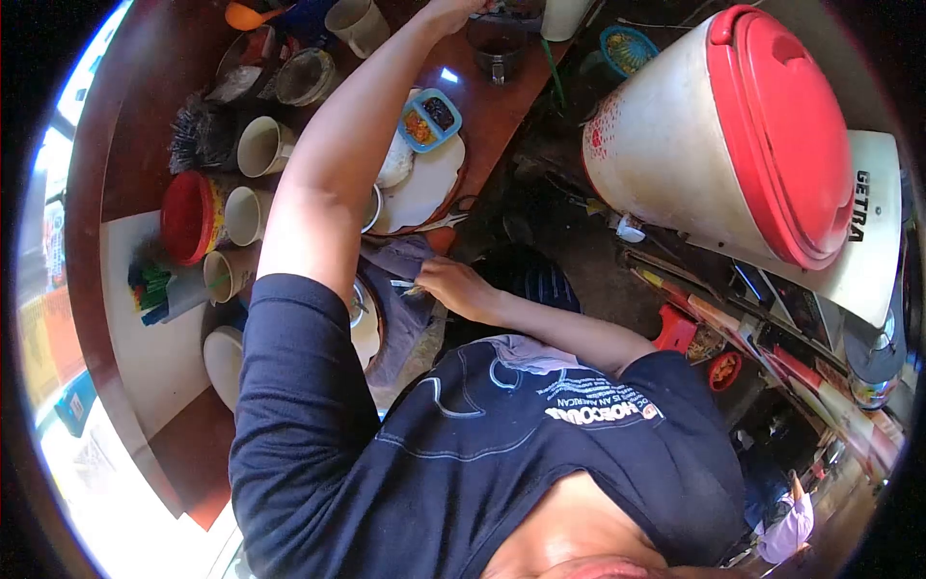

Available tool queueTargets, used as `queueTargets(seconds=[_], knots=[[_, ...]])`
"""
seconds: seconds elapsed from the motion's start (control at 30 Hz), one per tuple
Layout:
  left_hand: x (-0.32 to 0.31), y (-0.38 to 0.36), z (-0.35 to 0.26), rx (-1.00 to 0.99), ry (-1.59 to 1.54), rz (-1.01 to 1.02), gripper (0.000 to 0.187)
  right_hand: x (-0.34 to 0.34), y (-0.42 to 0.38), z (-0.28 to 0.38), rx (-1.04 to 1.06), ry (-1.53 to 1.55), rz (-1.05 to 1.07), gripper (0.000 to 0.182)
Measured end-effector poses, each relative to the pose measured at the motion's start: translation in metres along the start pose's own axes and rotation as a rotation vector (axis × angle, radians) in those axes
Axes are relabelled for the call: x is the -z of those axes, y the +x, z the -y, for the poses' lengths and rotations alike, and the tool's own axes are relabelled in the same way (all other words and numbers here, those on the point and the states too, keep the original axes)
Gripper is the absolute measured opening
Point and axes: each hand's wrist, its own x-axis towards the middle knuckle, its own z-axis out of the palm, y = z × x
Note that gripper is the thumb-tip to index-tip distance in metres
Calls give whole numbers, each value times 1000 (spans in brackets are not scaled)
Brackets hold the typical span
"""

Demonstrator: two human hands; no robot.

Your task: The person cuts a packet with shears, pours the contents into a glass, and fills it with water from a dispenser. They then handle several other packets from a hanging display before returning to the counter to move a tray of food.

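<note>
The right hand [457, 288] has its fingers closed on a small folded paper [405, 286] at its 9 o'clock, apparently pinching one end for control. Toward 12 o'clock, the left hand [450, 13] reaches over the counter [492, 116]; its fingers' state I cannot tell.

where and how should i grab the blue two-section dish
Grip the blue dish by its outer rim, probably from the picture's right: the left forearm crosses just left of it. Its open sections hold dark and orange contents, so keeping it level seems safest.
</note>
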Motion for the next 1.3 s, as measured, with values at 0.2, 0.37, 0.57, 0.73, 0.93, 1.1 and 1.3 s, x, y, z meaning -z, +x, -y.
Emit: queueTargets(seconds=[0.2, 0.37, 0.57, 0.73, 0.93, 1.1, 1.3], knots=[[10, 14, 10, -10, 117, 73, 33, 38, -59, -29, -387, 720, -206, 23], [-6, -23, -12, -91, 29, -66, 27, 47, -170, -152, -877, 1161, -633, 26], [-4, -24, -16, -53, 19, -38, 27, 15, -258, -450, -1198, 844, -687, 32], [-9, -31, -25, -9, -10, -80, 24, 54, -229, -472, -1225, 507, -786, 44], [-4, -27, -29, -38, 42, -61, 26, 13, -293, -449, -1210, 124, -610, 60], [1, -20, -21, -80, 60, -94, 29, -62, -387, -389, -1333, 265, -500, 59], [4, -24, -32, -45, 63, -80, 30, -98, -432, -351, -1419, 467, -534, 53]])
